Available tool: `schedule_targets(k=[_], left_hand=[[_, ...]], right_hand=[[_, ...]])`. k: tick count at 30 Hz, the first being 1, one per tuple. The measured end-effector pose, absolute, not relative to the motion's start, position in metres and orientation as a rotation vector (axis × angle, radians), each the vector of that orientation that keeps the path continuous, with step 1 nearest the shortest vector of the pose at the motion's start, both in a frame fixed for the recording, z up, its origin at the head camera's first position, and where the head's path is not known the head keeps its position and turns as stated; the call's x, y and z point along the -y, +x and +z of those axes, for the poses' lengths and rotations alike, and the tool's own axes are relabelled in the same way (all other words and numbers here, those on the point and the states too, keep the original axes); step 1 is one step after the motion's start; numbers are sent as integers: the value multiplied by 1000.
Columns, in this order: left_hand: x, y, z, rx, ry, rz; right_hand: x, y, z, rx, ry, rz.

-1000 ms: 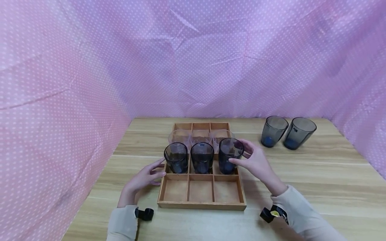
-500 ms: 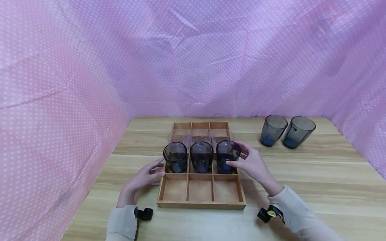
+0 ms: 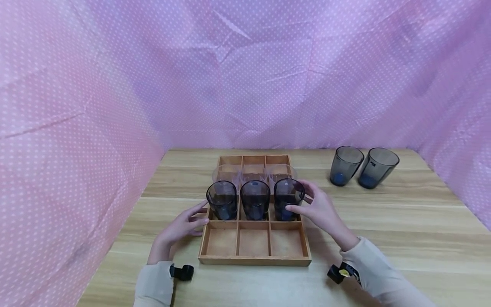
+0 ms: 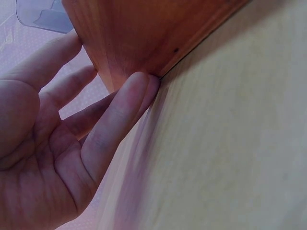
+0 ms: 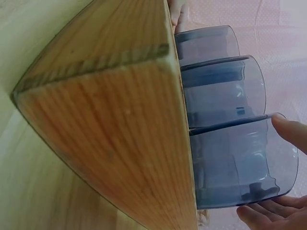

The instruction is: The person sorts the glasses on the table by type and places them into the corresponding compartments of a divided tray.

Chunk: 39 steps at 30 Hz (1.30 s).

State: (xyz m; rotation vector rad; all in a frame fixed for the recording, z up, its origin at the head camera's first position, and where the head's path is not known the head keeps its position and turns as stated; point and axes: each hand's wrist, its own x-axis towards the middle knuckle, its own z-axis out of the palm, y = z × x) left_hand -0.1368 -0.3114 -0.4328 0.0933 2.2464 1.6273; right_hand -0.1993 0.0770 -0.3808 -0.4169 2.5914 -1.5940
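Note:
A wooden divided tray (image 3: 255,260) lies on the table with three smoky drinking glasses in a row of its compartments. My right hand (image 3: 321,209) holds the right glass (image 3: 283,199) between thumb and fingers; it stands upright in its compartment. To its left stand the middle glass (image 3: 254,200) and the left glass (image 3: 222,200). My left hand (image 3: 179,227) touches the tray's left side with extended fingers, and the left wrist view has the fingertips against the wooden wall (image 4: 129,43). In the right wrist view the thumb (image 5: 290,130) is at the held glass's rim.
Clear cups (image 3: 281,172) stand in a row behind the smoky glasses, partly hidden. The tray's back part (image 3: 254,160) shows beyond them. Two more smoky glasses, one (image 3: 346,165) beside the other (image 3: 377,168), stand at the back right. A pink dotted cloth (image 3: 245,85) surrounds the table.
My right hand has moved the right glass slightly left and down into its compartment, and it now lines up with the other two. My left hand has stayed at the tray's side.

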Motion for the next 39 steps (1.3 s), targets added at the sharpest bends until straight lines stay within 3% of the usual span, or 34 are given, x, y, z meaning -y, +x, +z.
schedule_targets(k=[17, 39], left_hand=[[311, -134, -434, -2254, 88, 1609], [311, -140, -436, -2266, 101, 1600]], right_hand=[[-94, -197, -377, -2524, -408, -1783], [-129, -203, -377, -2680, -263, -1707]])
